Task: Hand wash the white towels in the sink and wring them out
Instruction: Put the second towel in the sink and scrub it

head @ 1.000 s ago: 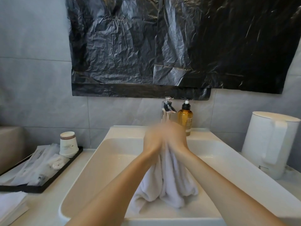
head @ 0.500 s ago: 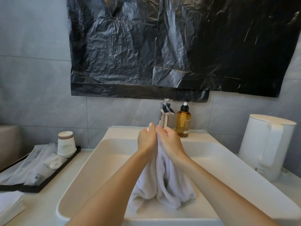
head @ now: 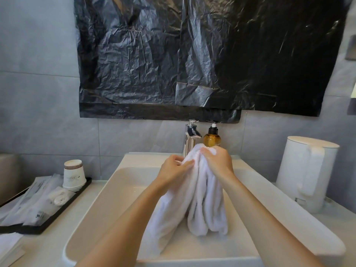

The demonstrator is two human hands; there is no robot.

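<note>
A white towel (head: 194, 205) hangs in bunched folds over the white rectangular sink (head: 107, 201), its lower ends resting on the basin floor. My left hand (head: 173, 171) pinches the towel's left side near the top. My right hand (head: 218, 161) grips the top bunch from the right, a little higher than the left. Both hands hold the towel up just in front of the chrome faucet (head: 189, 139). No running water is visible.
An amber pump bottle (head: 212, 137) stands right of the faucet. A white kettle (head: 306, 172) sits on the counter at right. At left, a black tray (head: 48, 214) holds stacked paper cups (head: 74, 175) and wrapped toiletries. Folded white cloth (head: 8, 247) lies at bottom left. Black plastic covers the wall above.
My hands were pressed together rubbing the top of the towel; now they have parted, the right hand raised with the top bunch and the towel's folds spread wider.
</note>
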